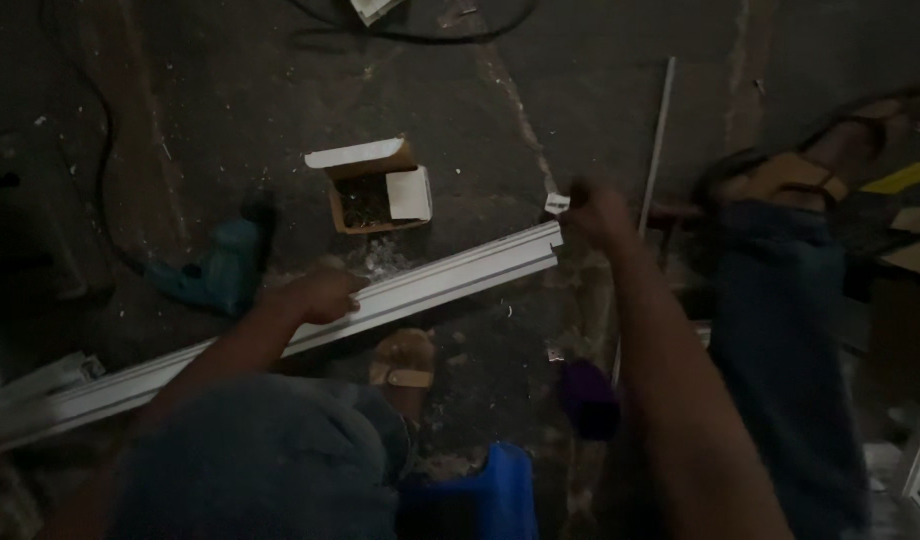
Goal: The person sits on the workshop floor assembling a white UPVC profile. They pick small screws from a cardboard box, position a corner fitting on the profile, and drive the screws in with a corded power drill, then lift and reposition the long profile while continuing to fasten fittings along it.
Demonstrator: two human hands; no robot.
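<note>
A long white profiled rail (450, 278) lies slanted across the dark floor, from lower left up to its right end near the middle. My left hand (320, 296) presses down on the rail about midway along it. My right hand (595, 212) is closed just past the rail's right end, with a small white piece (557, 203) at its fingers. The picture is dark and blurred, so what the right hand holds is unclear. My knee and sandalled foot (405, 360) rest below the rail.
An open cardboard box (372, 190) of small dark parts stands beyond the rail. A teal power drill (218, 268) with a black cable lies at left. Another person's leg and sandalled foot (795, 180) are at right, beside a thin white rod (658, 135).
</note>
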